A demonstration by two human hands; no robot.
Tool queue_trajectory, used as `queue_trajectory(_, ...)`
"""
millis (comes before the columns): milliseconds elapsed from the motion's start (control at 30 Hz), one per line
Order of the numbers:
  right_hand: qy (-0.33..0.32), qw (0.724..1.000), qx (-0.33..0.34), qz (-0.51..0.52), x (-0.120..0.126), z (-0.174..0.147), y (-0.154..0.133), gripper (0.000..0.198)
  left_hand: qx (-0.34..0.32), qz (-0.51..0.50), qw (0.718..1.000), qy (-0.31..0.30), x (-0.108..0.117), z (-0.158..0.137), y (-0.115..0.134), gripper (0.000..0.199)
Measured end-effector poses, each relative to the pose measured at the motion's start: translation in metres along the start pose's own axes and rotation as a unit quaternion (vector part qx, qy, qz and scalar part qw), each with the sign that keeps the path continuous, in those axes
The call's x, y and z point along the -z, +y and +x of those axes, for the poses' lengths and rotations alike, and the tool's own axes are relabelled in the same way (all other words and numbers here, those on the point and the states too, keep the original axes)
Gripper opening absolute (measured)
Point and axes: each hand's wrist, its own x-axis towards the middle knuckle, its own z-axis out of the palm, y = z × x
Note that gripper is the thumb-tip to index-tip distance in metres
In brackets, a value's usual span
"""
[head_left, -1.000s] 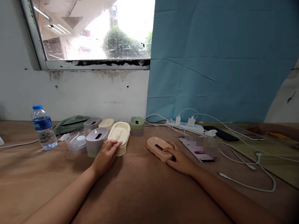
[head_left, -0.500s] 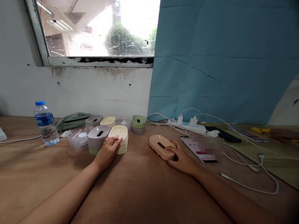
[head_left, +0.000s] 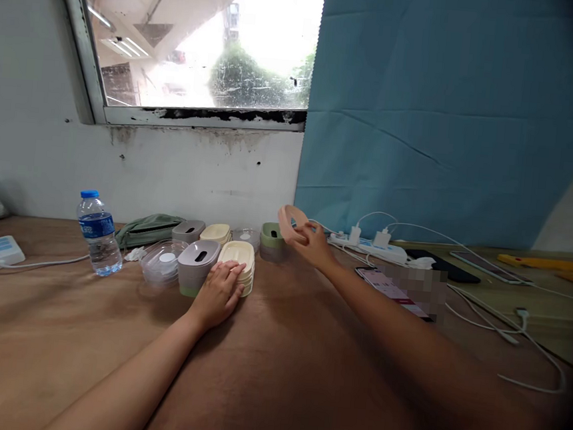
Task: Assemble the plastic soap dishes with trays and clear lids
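My right hand (head_left: 314, 244) pinches a peach slotted plastic lid (head_left: 282, 224) by its near edge. The lid is tilted up above the table, beside a green and grey container stack (head_left: 271, 243). My left hand (head_left: 219, 295) lies with fingers stretched out over the near side of a stack of cream plastic lids (head_left: 239, 254), touching it. Left of that hand stands a stack of grey slotted containers (head_left: 194, 267) with a green base. Behind are another grey container (head_left: 188, 230) and more cream lids (head_left: 216, 232).
Clear plastic tubs (head_left: 156, 267), a green pouch (head_left: 147, 231) and a water bottle (head_left: 98, 235) stand at the left. To the right lie a phone (head_left: 385, 287), a white power strip (head_left: 384, 250) with cables, and a dark flat device (head_left: 447, 266). A window is above.
My right hand has lifted the peach lid off the table and carried it left and back, tilting it up. My left hand has flattened over the cream stack. The view has shifted slightly.
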Motion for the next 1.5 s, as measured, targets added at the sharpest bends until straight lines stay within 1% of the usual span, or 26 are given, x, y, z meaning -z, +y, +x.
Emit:
queue_trajectory(100,-0.014,1.000,-0.013,-0.018,-0.026,0.037,-0.017,0.048,0.000,-0.003,1.000,-0.004,0.002,0.000,0.002,0.041)
queue_trajectory(167,-0.032,0.999,-0.024,-0.032,-0.040,0.049,-0.026,0.049,0.003,-0.007,1.000,-0.006,0.003,0.000,0.003,0.041)
queue_trajectory(267,-0.054,0.996,-0.047,-0.060,-0.055,0.054,-0.033,0.051,0.010,-0.011,1.000,-0.009,0.004,0.000,0.005,0.040)
queue_trajectory(400,-0.069,0.990,-0.077,-0.095,-0.061,0.052,-0.034,0.053,0.019,-0.013,1.000,-0.010,0.005,-0.001,0.008,0.038)
queue_trajectory(567,-0.086,0.987,-0.078,-0.115,-0.058,0.052,-0.033,0.051,0.046,-0.010,0.999,-0.004,0.002,-0.001,0.008,0.040)
queue_trajectory(667,-0.096,0.987,-0.060,-0.116,-0.055,0.053,-0.033,0.045,0.053,-0.009,0.999,-0.003,0.000,-0.002,0.007,0.040)
queue_trajectory(867,-0.104,0.988,-0.023,-0.114,-0.055,0.052,-0.031,0.043,0.050,-0.010,0.999,0.000,-0.002,-0.002,0.007,0.041)
queue_trajectory(1133,-0.109,0.989,-0.021,-0.102,-0.059,0.050,-0.029,0.043,0.050,-0.013,0.999,-0.004,-0.002,-0.001,0.007,0.040)
queue_trajectory(1267,-0.080,0.994,-0.018,-0.074,-0.053,0.047,-0.035,0.043,0.046,-0.012,0.999,-0.001,-0.003,-0.002,0.006,0.040)
queue_trajectory(1367,-0.019,0.999,0.006,-0.040,-0.040,0.041,-0.044,0.044,0.036,-0.004,0.999,0.014,0.000,-0.002,0.006,0.041)
queue_trajectory(1433,0.021,0.999,0.034,-0.010,-0.027,0.031,-0.050,0.039,0.012,0.006,0.999,0.037,0.005,-0.002,0.008,0.038)
queue_trajectory(1500,0.038,0.997,0.061,0.024,-0.013,0.013,-0.055,0.029,-0.036,0.019,0.997,0.060,0.013,-0.002,0.012,0.029)
